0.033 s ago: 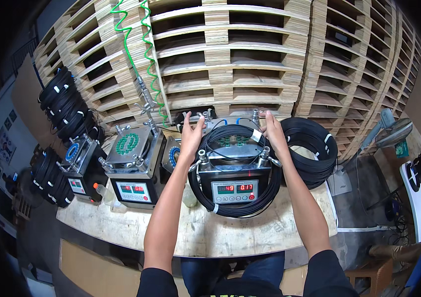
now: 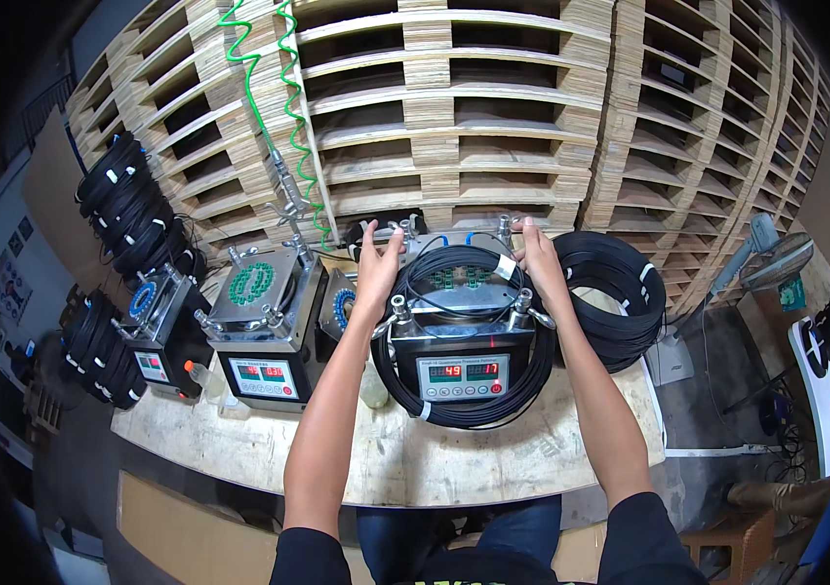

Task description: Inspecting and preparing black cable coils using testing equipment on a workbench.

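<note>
Head cam, left fisheye of the pair: sitting on the wearer's head, looking down and forward over the pale wooden workbench (image 2: 532, 458). Bare forearms (image 2: 322, 429) are running up from the lower edge, dark short sleeves (image 2: 313, 558) sitting very near the lens. Left hand (image 2: 377, 268) and right hand (image 2: 542, 261) are landing around mid-frame. Stacked light-wood pallets (image 2: 508, 115) are filling the top, farther off. Straight edges are bending toward the rim.
</note>
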Demonstrator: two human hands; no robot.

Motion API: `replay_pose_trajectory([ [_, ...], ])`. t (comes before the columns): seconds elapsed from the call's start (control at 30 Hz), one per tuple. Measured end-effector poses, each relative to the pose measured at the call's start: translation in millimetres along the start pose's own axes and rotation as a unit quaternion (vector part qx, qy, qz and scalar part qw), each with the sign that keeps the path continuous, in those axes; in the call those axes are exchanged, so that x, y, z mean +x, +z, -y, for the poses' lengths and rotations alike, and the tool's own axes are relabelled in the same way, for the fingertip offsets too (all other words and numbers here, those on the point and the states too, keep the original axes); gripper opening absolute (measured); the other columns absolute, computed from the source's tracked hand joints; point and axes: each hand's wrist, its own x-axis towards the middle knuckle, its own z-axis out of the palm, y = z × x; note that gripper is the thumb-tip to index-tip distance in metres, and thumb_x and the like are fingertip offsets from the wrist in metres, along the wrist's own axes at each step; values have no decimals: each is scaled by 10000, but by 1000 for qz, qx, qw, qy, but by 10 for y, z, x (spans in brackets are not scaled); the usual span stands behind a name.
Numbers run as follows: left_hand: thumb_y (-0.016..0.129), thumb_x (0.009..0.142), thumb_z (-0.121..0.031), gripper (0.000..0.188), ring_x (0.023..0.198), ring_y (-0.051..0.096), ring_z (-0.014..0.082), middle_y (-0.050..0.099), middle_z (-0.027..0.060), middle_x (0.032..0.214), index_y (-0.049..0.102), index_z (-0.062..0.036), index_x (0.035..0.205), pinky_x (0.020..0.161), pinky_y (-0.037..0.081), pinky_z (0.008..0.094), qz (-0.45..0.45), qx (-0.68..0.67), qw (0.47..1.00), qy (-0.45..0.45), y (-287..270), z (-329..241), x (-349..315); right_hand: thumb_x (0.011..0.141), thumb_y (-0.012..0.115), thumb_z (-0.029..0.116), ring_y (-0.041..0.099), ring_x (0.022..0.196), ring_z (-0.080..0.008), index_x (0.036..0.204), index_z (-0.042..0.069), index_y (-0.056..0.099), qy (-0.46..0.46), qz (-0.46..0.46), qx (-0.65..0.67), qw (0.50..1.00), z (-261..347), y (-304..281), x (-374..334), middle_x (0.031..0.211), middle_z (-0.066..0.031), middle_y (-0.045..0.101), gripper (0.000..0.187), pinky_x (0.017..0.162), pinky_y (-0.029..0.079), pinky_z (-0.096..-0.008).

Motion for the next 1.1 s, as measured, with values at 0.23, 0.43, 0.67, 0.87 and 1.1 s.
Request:
replay_pose_trajectory([
  [0.23,599,982,-416,671,760,579,116,651,133,1082,340,-95,1511,672,492,257,-29,11,999,29,-45,149,111,1046,374,508,550,631,-149,1194,26,635,-8,9,12,1000,-47,49,40,756,-86,612,568,615,462,-280],
  [0.43,603,985,-385,658,860,634,152,641,152,1103,343,-78,1505,708,520,267,-26,-46,999,-6,-25,71,19,1046,383,508,544,650,-134,1188,37,635,-20,0,58,998,-58,64,38,809,-83,612,553,612,456,-275],
  [0.67,610,975,-419,715,857,630,159,663,150,1058,300,-77,1521,729,531,276,1,-30,999,15,5,108,79,1041,378,526,553,618,-136,1161,42,651,-14,-19,-3,1000,-61,4,39,729,-78,615,568,597,460,-281],
  [0.87,594,980,-439,694,849,608,146,633,149,1115,316,-96,1515,722,520,274,-21,24,999,31,-97,218,144,1038,367,541,558,595,-148,1129,29,676,-8,-6,-23,1000,33,69,-2,664,-84,594,605,600,461,-292],
  [1.1,559,990,-486,685,855,624,177,586,182,1181,339,-86,1502,741,528,291,-25,-25,999,-8,-28,68,32,1034,316,583,546,625,-146,1271,48,643,-7,12,38,999,-74,29,43,747,-112,626,670,608,462,-292],
])
